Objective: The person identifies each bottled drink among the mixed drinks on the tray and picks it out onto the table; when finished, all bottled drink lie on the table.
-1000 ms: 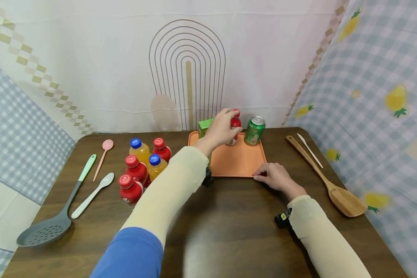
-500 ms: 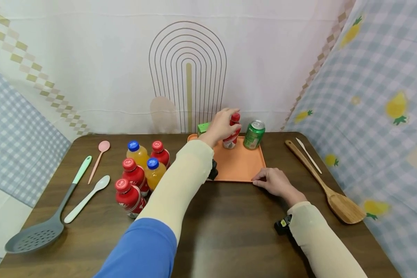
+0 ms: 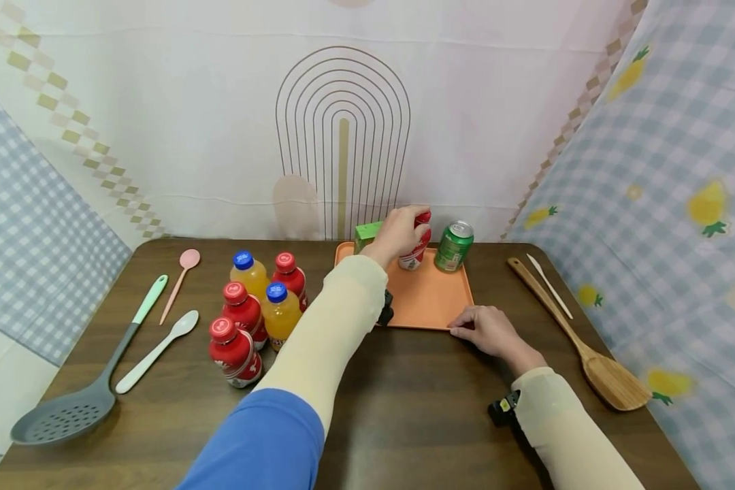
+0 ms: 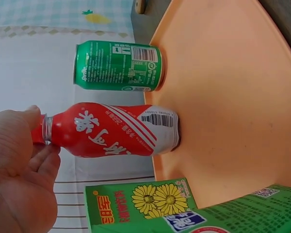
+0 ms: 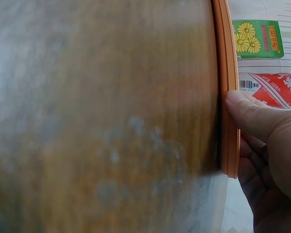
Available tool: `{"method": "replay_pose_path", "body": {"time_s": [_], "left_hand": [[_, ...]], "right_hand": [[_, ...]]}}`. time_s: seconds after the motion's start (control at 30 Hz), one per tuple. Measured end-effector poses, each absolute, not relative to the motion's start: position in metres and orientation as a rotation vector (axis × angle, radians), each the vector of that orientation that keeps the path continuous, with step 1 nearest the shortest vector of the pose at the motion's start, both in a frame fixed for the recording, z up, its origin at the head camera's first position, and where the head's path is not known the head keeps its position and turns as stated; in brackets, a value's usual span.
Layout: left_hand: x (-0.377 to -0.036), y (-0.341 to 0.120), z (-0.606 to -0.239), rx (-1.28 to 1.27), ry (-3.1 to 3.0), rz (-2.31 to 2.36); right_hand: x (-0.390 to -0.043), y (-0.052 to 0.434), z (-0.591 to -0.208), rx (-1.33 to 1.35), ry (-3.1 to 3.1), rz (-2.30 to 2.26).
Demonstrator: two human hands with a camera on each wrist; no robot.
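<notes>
The left hand (image 3: 398,235) grips the neck of a red bottle (image 4: 111,130), which stands on the far part of the orange tray (image 3: 429,296), between a green can (image 3: 454,246) on its right and a green carton (image 3: 367,236) on its left. The right hand (image 3: 490,330) rests with relaxed fingers against the tray's near right corner on the bench (image 3: 404,408).

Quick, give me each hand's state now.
Left hand: grips the red bottle by its top.
Right hand: relaxed, fingers touching the orange tray corner.
</notes>
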State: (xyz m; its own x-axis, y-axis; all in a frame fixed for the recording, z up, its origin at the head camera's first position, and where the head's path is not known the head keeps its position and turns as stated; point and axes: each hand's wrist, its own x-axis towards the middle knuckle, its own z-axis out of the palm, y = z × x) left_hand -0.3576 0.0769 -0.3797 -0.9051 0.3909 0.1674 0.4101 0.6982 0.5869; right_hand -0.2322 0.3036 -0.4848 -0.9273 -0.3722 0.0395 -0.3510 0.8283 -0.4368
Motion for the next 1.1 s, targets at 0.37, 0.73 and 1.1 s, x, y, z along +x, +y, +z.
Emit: {"method": "replay_pose_path", "body": {"time_s": [0.37,0.73,1.1], "left_hand": [[-0.347,0.083,-0.378,-0.736,-2.870,-0.972],[-0.342,0.090,-0.377,-0.703,-2.858,-0.999],[-0.353,0.081,-0.384,-0.575,-2.729,-1.165]], "right_hand": [[-0.230,0.306,-0.485,-0.600,2.961,-0.691],[-0.232,0.304,-0.487,-0.612,2.980,-0.685],[-0.232,0.305,-0.486,-0.594,2.975,-0.701]]}}
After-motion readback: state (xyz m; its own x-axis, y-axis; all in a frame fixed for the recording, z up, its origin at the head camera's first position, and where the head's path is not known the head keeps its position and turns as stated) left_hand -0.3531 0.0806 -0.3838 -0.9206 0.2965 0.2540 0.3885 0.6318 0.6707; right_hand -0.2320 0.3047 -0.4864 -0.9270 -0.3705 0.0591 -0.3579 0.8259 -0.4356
